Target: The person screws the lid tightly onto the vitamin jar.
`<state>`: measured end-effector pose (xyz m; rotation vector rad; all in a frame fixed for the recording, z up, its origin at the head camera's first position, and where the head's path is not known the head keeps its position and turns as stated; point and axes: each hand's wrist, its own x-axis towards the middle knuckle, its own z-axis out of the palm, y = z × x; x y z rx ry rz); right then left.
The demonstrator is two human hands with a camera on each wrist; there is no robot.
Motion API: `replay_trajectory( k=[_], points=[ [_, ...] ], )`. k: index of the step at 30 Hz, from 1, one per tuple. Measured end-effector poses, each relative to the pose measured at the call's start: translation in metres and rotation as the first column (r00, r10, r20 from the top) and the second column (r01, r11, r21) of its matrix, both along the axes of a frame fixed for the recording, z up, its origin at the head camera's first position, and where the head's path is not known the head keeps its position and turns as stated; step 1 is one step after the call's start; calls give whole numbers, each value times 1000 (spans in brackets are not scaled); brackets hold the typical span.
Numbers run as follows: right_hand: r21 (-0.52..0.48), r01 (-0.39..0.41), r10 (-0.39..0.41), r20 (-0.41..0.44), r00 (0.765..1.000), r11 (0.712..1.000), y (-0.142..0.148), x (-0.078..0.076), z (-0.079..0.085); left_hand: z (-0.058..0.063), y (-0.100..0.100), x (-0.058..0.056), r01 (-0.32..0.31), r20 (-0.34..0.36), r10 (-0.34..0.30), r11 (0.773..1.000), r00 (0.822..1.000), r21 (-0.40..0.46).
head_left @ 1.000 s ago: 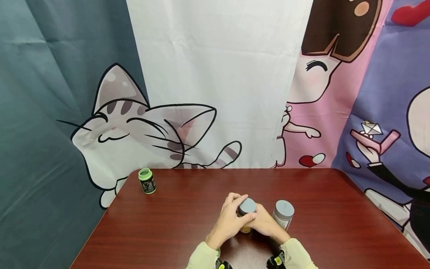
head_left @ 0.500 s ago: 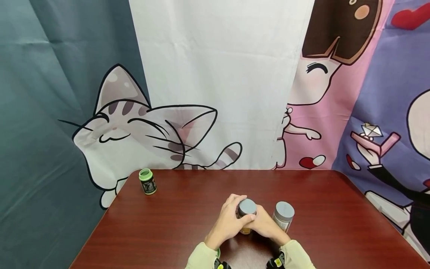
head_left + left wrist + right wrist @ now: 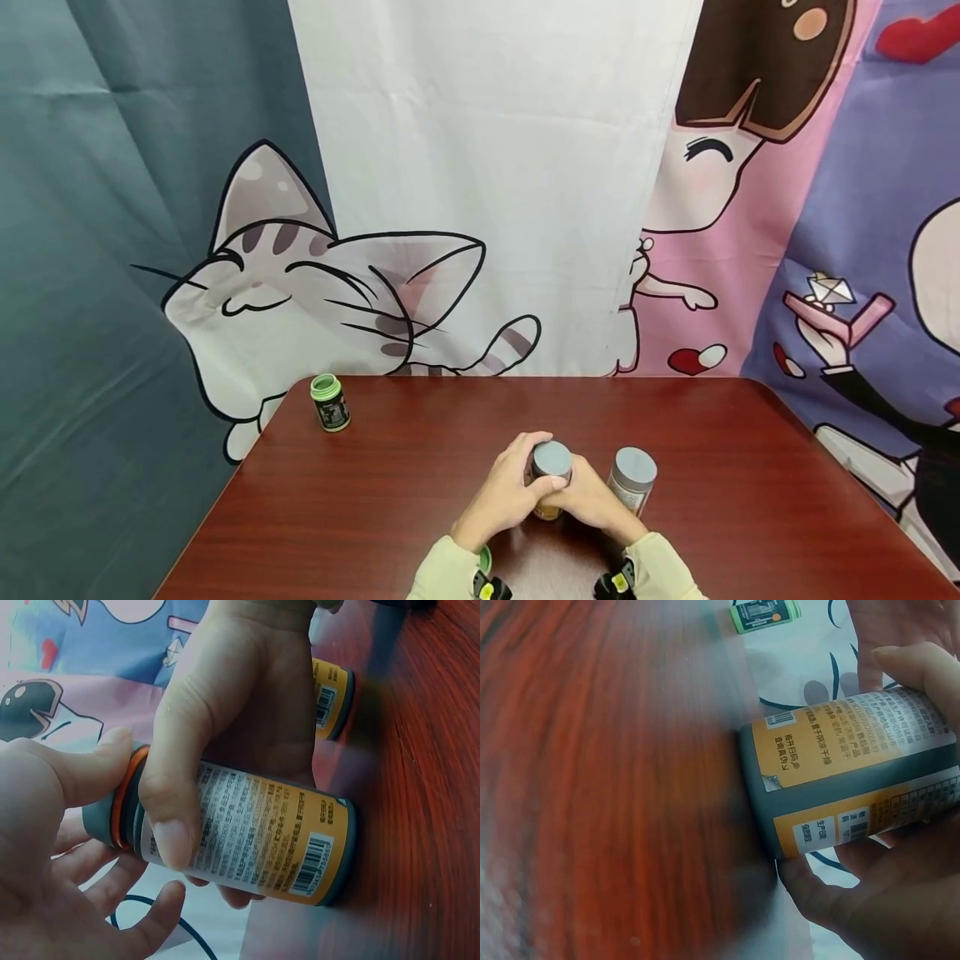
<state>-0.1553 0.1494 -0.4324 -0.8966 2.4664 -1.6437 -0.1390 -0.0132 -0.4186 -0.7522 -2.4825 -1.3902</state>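
Note:
My left hand (image 3: 504,492) holds the grey lid (image 3: 552,458) of a supplement jar, thumb and fingers around its edge. The right hand (image 3: 596,498) grips the jar's body from the other side. In the left wrist view the jar (image 3: 255,832) has a white-to-orange label with a barcode, and an orange band (image 3: 126,796) shows under the lid. My right thumb (image 3: 171,817) lies across the label. The right wrist view shows the jar's dark base close to the tabletop.
A second grey-lidded jar (image 3: 633,479) stands just beyond the right wrist. At the far left of the brown table (image 3: 405,467) is a small black jar (image 3: 330,406) with a green rim. Part of a green round thing (image 3: 485,559) shows beside my left sleeve.
My left wrist has shifted slightly left, uncovering more of the green round thing beside it. Both hands keep hold of the jar in nearly the same place.

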Motion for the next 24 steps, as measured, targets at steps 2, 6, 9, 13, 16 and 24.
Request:
replay_trajectory(
  k=[2,6,9,13,16,24],
  points=[
    [-1,1,-1,-5,1000,1000,0,0,0,1,-2,0,12,18,-12,1000,1000,-2],
    [-4,0,0,2,1000,1000,0,0,0,1,-4,0,31,24,-31,999,999,-11],
    [-4,-10,10,1,1000,1000,0,-1,1,1,-5,-1,29,31,-28,999,999,-14],
    [-12,-19,19,-7,1000,1000,-1,-2,2,2,-5,-1,27,59,-27,1000,998,0],
    [-23,-29,29,-6,1000,999,0,-3,2,2,-4,-2,37,66,-39,999,997,21],
    [-44,-56,54,-35,998,997,4,-16,-24,2,2,2,-12,79,8,999,997,42]
  ],
)
